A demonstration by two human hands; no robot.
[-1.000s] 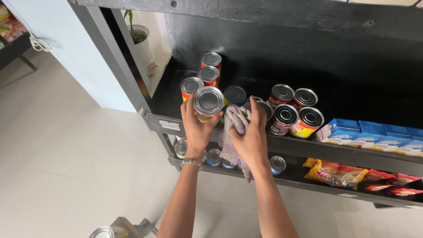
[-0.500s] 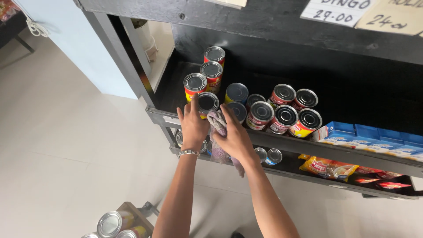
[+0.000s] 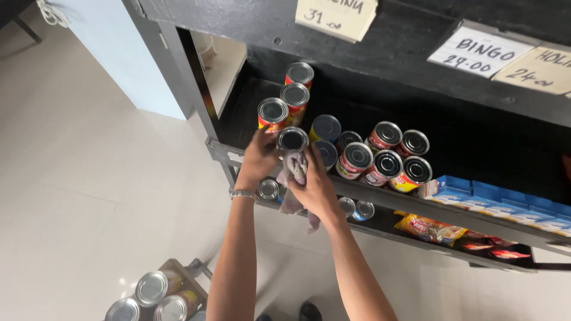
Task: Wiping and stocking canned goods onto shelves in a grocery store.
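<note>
While the left hand (image 3: pixel 260 159) grips a can (image 3: pixel 292 139), the right hand (image 3: pixel 315 189) clutches a cloth (image 3: pixel 295 167).

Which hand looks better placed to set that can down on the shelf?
Probably the left hand: its fingers wrap the can at the shelf edge, while the right hand holds a cloth.

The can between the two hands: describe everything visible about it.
The round metal tin can with a dark, shiny top stands upright at the front edge of the black shelf; its rim looks silver. The left hand wraps its left side, hiding most of the label. The right hand presses a crumpled pinkish-grey cloth against its front and right side. Similar cans with red and yellow labels stand just behind it. No dent shows.
</note>
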